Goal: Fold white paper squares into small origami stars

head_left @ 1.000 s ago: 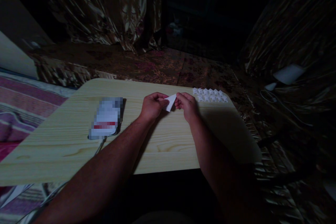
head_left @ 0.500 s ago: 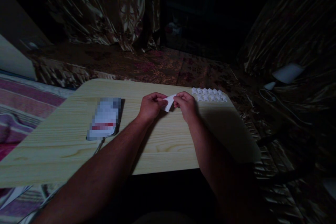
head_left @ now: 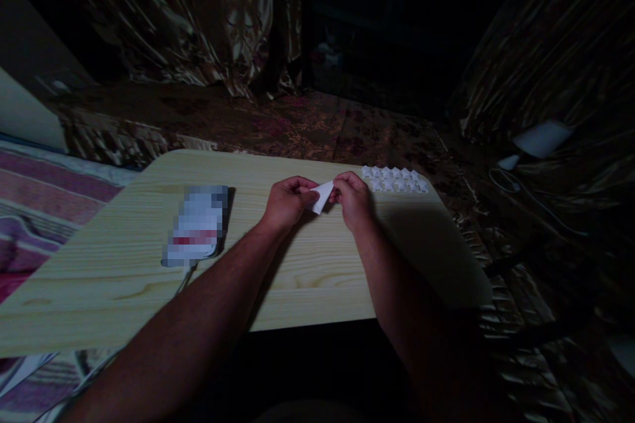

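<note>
A small piece of folded white paper is held above the table between my two hands. My left hand pinches its left side, thumb on top. The fingers of my right hand are closed on its upper right corner. The paper looks like a narrow triangle with its point toward me. Just beyond my right hand, small folded white paper pieces lie in two rows near the table's far right corner.
The light wooden table has rounded corners. A blurred-out phone with a white cable lies left of my arms. A striped cloth is at the left, and a white lamp stands off the right side.
Only slight shifts show: the paper is turned a little, with more of its face visible between my hands. Both hands keep their grip.
</note>
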A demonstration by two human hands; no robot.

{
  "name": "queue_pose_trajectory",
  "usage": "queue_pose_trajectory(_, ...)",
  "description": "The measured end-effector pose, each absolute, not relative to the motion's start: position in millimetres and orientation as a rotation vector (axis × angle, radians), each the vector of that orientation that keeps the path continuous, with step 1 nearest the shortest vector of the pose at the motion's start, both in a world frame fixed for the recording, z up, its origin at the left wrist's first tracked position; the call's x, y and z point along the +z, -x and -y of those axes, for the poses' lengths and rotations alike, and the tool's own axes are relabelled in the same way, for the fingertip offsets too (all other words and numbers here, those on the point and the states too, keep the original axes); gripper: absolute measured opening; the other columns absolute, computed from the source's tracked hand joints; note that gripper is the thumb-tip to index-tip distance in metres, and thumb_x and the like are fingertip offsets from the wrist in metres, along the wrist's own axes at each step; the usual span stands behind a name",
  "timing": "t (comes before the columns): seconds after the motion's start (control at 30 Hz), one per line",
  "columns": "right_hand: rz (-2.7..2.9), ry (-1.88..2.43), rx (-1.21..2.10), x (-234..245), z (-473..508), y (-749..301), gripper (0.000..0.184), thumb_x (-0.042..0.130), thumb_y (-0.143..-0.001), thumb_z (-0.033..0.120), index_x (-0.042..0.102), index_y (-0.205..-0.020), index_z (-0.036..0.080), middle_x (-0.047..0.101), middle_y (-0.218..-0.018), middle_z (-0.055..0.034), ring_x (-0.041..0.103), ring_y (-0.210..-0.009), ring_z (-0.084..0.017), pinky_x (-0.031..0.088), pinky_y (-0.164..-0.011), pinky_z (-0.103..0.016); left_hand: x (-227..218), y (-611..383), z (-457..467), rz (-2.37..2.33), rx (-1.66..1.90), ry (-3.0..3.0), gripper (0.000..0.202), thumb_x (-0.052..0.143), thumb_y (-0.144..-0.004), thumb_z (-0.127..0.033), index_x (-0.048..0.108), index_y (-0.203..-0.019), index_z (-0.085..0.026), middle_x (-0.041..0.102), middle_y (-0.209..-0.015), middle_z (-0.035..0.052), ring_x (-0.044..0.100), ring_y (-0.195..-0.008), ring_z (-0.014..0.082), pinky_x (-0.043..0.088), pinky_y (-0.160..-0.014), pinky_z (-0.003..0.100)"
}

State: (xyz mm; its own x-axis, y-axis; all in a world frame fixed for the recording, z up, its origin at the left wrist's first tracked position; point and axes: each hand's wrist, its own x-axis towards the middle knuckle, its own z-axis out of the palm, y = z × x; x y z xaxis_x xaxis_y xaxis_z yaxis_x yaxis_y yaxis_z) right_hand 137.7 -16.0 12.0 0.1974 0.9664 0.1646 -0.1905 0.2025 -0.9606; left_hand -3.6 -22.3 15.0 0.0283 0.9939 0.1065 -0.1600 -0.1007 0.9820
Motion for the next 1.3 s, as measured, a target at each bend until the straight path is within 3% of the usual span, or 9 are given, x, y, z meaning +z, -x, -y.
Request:
queue_pose_trajectory(0.2,1.099,1.024,1.147,13,21,-135,0.023,0.061,-0.073,0.04,0.056,-0.074,0.018,0.057,-0.06,0.0027,0.053,-0.051,-0.008,0.043,-0.044,-0.019,13,5,21,-1.027,1.386,-1.155,0.027,0.077,-0.054,-0.024,0.068,-0.078,-0.012,0.064,-0.062,0.0032,0.054,-0.05,0.0114,0.041,-0.051,0.024)
queue_pose_trajectory(0.6,1.247,1.132,1.106,12,23,-132,0.022,0.067,-0.067,0.031,0.051,-0.061,0.017,0.057,-0.049,0.0031,0.05,-0.043,-0.008,0.04,-0.045,-0.02,9,6,16,-1.043,1.402,-1.105,0.028,0.074,-0.054,-0.022,0.068,-0.08,-0.012,0.063,-0.061,0.0023,0.055,-0.05,0.012,0.042,-0.051,0.024)
queue_pose_trajectory(1.1,1.321,1.157,1.073,9,24,-127,0.026,0.064,-0.071,0.04,0.054,-0.064,0.017,0.057,-0.051,0.0025,0.05,-0.044,-0.008,0.038,-0.044,-0.019,11,7,17,-1.07,1.487,-1.089,0.025,0.071,-0.055,-0.021,0.068,-0.078,-0.013,0.061,-0.058,0.0009,0.052,-0.049,0.0109,0.04,-0.05,0.023)
queue_pose_trajectory(1.3,1.408,1.198,1.076,8,25,-125,0.021,0.062,-0.072,0.034,0.055,-0.063,0.017,0.058,-0.051,0.0026,0.048,-0.042,-0.007,0.036,-0.041,-0.018,12,8,16,-1.071,1.5,-1.041,0.026,0.071,-0.054,-0.02,0.068,-0.079,-0.013,0.061,-0.058,0.0008,0.053,-0.049,0.0116,0.041,-0.051,0.024)
